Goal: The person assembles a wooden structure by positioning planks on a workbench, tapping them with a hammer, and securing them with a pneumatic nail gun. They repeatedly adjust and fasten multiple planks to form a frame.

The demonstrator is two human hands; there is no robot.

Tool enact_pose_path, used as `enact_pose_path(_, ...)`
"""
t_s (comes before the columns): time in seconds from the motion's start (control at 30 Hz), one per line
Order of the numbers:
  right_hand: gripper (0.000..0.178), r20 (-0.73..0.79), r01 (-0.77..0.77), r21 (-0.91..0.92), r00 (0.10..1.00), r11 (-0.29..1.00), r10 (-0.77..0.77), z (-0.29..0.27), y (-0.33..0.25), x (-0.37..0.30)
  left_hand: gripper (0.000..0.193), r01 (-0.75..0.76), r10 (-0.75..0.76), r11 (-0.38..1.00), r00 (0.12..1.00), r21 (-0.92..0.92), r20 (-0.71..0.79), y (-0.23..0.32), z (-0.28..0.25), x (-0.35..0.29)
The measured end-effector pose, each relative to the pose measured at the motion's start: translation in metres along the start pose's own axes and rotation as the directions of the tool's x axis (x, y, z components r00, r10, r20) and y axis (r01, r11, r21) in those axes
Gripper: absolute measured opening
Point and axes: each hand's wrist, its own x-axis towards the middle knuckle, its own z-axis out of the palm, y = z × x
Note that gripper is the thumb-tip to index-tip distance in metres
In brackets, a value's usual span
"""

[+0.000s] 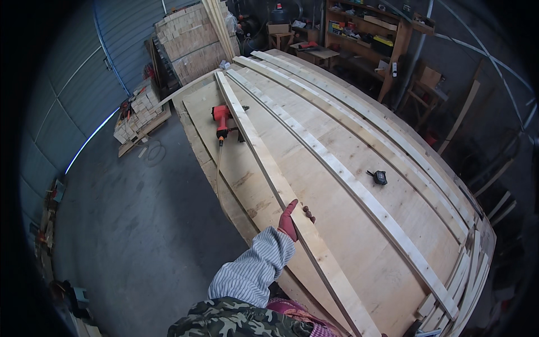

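Observation:
My left hand [288,222], in a red glove and a striped sleeve, is closed around a long, narrow wooden board [263,155]. The thumb lies along the board's left side, and brown fingertips show past its right edge. This board runs from the far left of the worktable down to the lower edge of the view. Beyond my hand, a red and black nail gun [222,117] with a thin air hose lies beside the board on a plywood sheet [331,196]. My right hand is not in view.
Several long strips [341,172] run lengthwise over the plywood. A small black tape measure [380,177] lies between two of them. Loose strips [464,281] are bunched at the near right. Stacked timber [193,42] and a wooden shelf [396,53] stand behind.

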Motion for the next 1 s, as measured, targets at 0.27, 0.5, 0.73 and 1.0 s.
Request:
enact_pose_path(0.27, 0.094, -0.055, -0.047, -0.018, 0.997, 0.999, 0.046, 0.026, 0.04, -0.015, 0.018, -0.011, 0.01, 1.0, 0.998, -0.015, -0.07, -0.047, -0.033, -0.057)
enact_pose_path(0.5, 0.092, -0.196, -0.041, -0.055, 0.98, 0.998, 0.029, 0.025, -0.011, 0.013, 0.023, -0.074, 0.087, 0.987, 0.992, -0.141, 0.087, 0.034, -0.032, -0.041)
enact_pose_path(0.73, 0.087, -0.275, 0.067, -0.062, 0.958, 0.996, -0.081, 0.066, -0.037, 0.045, 0.032, -0.111, 0.125, 0.974, 0.99, -0.197, 0.063, 0.078, -0.065, -0.03)
enact_pose_path(1.0, 0.084, -0.34, 0.077, -0.139, 0.933, 0.987, -0.121, 0.104, -0.007, 0.064, 0.038, -0.132, 0.132, 0.991, 0.982, 0.011, -0.138, 0.064, -0.105, -0.033)
